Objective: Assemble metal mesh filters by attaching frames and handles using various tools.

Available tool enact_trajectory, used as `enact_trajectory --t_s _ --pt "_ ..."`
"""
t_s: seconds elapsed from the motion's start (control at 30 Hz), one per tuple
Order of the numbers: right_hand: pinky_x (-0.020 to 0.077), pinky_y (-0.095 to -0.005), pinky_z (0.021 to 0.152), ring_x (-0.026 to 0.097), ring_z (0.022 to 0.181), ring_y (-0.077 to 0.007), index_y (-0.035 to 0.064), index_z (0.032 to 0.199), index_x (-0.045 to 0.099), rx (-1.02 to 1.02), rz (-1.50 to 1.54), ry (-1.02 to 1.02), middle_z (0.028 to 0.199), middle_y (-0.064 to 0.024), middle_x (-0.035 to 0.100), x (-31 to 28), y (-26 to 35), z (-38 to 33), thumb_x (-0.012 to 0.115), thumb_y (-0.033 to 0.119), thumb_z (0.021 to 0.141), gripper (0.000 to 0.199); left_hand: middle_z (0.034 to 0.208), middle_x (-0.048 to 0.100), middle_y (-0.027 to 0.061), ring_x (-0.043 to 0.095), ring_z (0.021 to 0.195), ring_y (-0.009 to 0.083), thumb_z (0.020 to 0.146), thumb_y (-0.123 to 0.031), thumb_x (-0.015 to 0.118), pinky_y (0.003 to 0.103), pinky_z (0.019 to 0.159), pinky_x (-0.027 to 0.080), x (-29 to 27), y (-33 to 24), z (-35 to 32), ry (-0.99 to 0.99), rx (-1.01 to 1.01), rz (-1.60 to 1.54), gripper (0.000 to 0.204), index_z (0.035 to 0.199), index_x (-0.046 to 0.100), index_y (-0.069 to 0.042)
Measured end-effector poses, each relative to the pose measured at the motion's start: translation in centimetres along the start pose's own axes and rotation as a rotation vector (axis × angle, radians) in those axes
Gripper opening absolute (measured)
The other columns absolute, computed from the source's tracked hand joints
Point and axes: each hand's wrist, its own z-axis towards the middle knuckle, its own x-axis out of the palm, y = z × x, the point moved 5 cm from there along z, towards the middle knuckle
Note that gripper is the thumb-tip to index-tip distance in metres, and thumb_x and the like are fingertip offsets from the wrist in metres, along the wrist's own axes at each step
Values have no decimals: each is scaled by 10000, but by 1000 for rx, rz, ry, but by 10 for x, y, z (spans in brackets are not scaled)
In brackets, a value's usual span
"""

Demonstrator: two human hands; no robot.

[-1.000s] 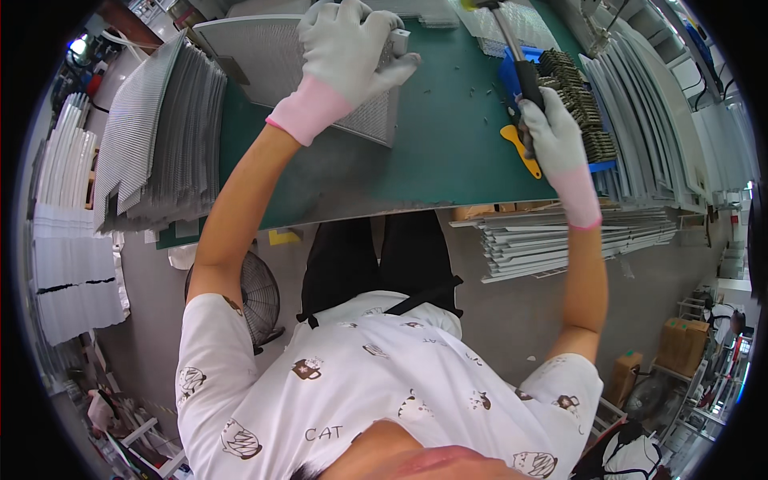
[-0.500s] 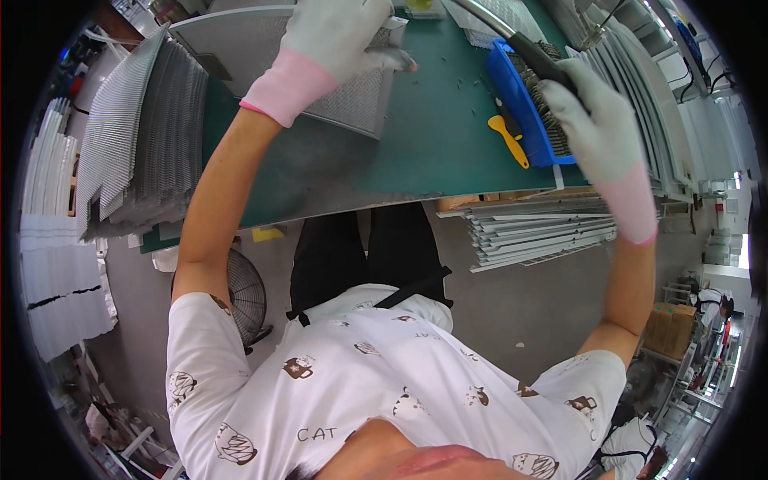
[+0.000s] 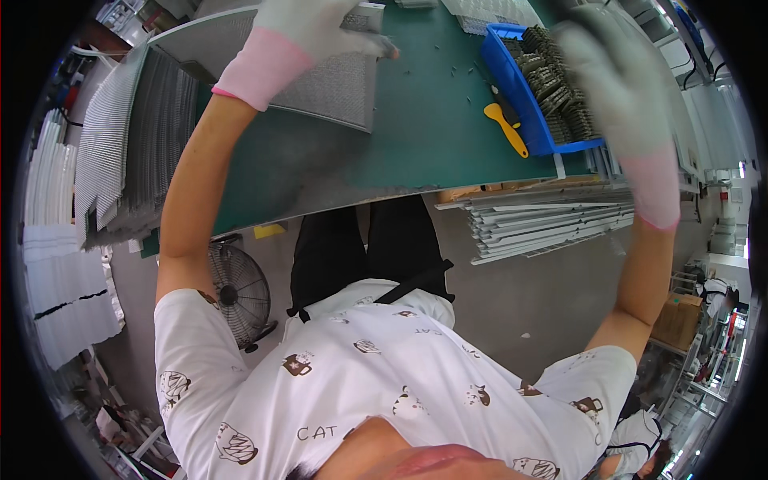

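Observation:
My left hand [image 3: 308,28], in a white glove with a pink cuff, is over a grey mesh panel [image 3: 336,92] with a pale frame. Its thumb stretches out to the right, apart from the palm; the fingertips run past the upper edge. My right hand [image 3: 616,80], gloved alike and smeared by motion, is raised just right of a blue bin [image 3: 541,142]. It is closed round the black handle [image 3: 596,28] of a tool, whose far end is out of sight. Small brownish metal pieces [image 3: 552,80] fill the bin.
A yellow-handled scraper [image 3: 506,130] and tiny dark bits lie on the green tabletop [image 3: 428,152]. Stacked mesh panels [image 3: 140,144] stand at the left. White metal strips [image 3: 544,220] are piled under the table's right side. A black fan [image 3: 240,292] stands on the floor.
My right hand has swung up and to the right with the black-handled tool, whose metal shaft has left the view. The whole view has shifted slightly; my left hand stays over the mesh panel.

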Motion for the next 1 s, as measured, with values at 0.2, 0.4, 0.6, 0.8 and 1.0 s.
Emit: enact_trajectory --t_s 0.2,0.4,0.6,0.8,1.0 --pt "415 -255 589 489 623 -107 -17 1040 601 24 53 -134 699 -19 530 -16 17 3 586 261 883 319 657 589 142 621 660 324 591 -621 726 413 626 495 8 2 6 8 15 -19 608 624 561 -37" --pt "458 -309 641 574 676 -162 -37 936 583 44 2 -39 737 -77 587 -5 27 15 570 241 885 283 639 587 144 623 655 324 577 -638 728 408 626 496 6 7 -1 36 -28 38 624 611 572 -34" --pt "429 -291 561 543 600 -124 -70 839 551 402 -120 315 615 -69 521 9 30 13 569 194 882 268 645 587 146 618 648 329 589 -619 732 408 619 491 0 2 1 55 -19 28 609 632 582 -31" --pt "386 -204 484 448 542 -40 32 1058 615 356 221 -50 685 39 517 26 -1 2 639 343 856 371 788 638 166 649 771 298 689 -435 743 385 688 504 9 11 -8 -177 276 -696 431 862 648 -52" --pt "481 -255 579 578 655 -92 0 975 539 266 908 -144 809 -56 601 167 -2 4 762 210 726 394 809 627 62 587 743 133 757 -1 629 246 678 458 0 -11 -4 138 61 -656 299 1054 656 -29"
